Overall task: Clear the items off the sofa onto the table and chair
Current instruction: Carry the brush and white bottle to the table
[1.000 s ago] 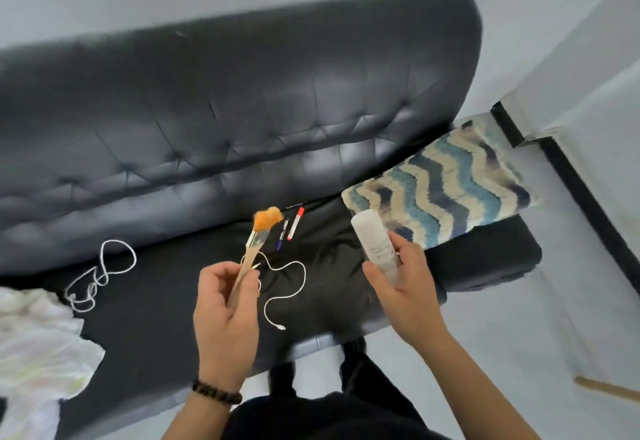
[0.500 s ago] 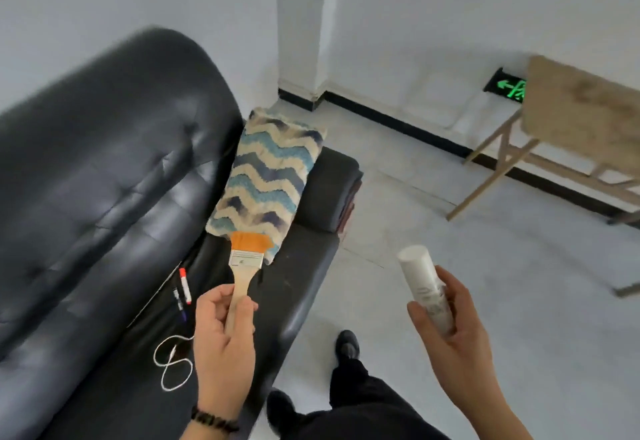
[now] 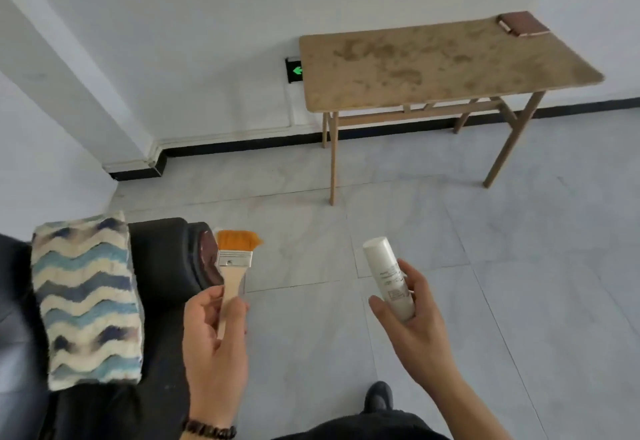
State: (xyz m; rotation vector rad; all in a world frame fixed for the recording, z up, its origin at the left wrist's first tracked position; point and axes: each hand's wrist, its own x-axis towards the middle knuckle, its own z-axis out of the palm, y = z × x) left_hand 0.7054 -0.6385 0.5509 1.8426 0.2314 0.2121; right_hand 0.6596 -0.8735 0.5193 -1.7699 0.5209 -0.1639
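Across the pale tiled floor, the wooden table [image 3: 446, 59] now fills the view, with the sofa [image 3: 159, 252] slid off to the left edge. The left hand [image 3: 214, 335] pinches the brush [image 3: 235, 259] by its handle and the right hand [image 3: 415, 329] curls round the white bottle [image 3: 388, 277]. Both are clear of the sofa, likely bound for the table.

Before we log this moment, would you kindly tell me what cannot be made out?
Head view:
- Print on the white bottle: too small to read.
- Sofa: largely cut off by the left edge, partly under the cushion; remaining items unseen.
- Brown item on the table's far corner: too small to identify.
- Chair: out of frame.
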